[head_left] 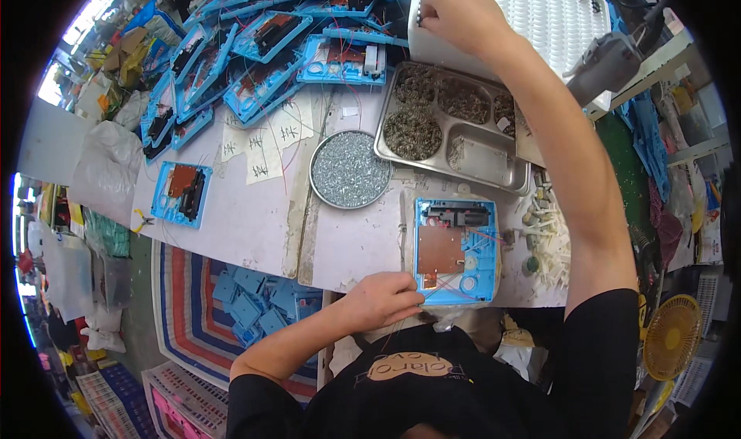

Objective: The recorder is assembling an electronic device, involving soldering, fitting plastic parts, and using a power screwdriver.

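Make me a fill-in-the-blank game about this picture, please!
The open case nearest the left hand is coloured ____.
The right hand is up at a big bumpy tray coloured ____.
Small metal pieces sit in a dish shaped like a ____.
The fan at the far right is coloured ____.

Missing words: blue; white; circle; yellow.

Blk tee (347, 408), 2 short slvs (603, 327)

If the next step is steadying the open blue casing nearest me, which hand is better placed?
Probably the left hand: it is right at the lower-left corner of the blue casing. The right hand is stretched far forward, at the white dimpled tray.
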The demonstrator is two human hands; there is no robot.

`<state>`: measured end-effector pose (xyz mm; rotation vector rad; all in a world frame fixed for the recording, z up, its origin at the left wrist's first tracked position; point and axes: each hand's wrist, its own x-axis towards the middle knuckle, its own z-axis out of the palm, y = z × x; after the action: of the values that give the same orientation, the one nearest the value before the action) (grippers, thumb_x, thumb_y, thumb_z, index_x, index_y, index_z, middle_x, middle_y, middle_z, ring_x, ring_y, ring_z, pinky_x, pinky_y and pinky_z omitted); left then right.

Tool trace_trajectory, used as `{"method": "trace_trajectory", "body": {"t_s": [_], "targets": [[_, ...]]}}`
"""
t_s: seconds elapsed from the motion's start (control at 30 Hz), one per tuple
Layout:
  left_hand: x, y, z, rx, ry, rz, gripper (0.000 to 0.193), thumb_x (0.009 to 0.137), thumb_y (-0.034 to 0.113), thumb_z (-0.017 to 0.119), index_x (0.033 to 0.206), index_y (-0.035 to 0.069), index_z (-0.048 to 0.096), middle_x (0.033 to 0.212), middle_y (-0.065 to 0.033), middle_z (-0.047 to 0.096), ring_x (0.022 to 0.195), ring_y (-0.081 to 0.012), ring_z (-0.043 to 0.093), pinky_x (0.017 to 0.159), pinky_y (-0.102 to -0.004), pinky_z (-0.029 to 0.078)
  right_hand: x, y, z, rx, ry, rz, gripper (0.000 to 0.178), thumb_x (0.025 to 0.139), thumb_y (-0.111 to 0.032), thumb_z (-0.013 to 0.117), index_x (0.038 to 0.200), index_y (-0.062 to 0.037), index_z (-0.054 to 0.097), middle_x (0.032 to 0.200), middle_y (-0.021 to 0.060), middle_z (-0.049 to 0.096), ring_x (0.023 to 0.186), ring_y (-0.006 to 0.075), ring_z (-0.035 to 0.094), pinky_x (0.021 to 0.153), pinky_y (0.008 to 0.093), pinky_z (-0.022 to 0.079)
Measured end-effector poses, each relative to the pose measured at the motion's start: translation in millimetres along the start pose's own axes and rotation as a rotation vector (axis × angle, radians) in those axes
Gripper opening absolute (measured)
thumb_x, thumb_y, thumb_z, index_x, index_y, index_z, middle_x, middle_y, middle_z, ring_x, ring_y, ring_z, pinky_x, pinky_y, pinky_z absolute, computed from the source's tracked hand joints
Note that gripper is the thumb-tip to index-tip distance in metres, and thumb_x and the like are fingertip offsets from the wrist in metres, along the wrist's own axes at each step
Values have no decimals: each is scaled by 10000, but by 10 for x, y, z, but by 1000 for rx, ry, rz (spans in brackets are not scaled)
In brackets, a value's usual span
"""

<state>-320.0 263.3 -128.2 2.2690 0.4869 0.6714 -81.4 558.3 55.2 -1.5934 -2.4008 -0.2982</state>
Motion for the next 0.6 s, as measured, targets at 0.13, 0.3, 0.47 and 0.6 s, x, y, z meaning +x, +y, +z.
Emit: {"method": "trace_trajectory", "body": {"t_s": [0.13,0.3,0.47,0.6], "targets": [[-8,23,-20,32,12,-11,233,794,140,802,996,100,695,907,-77,607,790,-290,638,669,-394,526,-25,-108,29,-104,116,-142,209,805,-159,636,858,28,711,821,250,682,862,416,676,773,487,552],[47,36,44,8,47,-17,246,779,126,813,993,98,697,897,-82,598,780,-291,633,655,-391,520,-341,105,252,71,438,-86,188,835,-188,650,828,-11,712,830,239,697,844,420,683,789,478,543],[62,74,29,19,44,-37,243,778,112,824,985,92,700,896,-72,596,761,-268,632,638,-368,519,-140,142,142,171,267,-25,158,801,-178,678,867,-59,757,876,224,716,881,391,699,806,479,545],[11,98,2,44,39,-66,245,777,109,828,985,92,700,896,-72,595,761,-264,634,635,-363,519,39,13,99,57,164,-80,153,771,-167,691,839,-55,770,874,211,726,892,377,712,792,477,562]]}}
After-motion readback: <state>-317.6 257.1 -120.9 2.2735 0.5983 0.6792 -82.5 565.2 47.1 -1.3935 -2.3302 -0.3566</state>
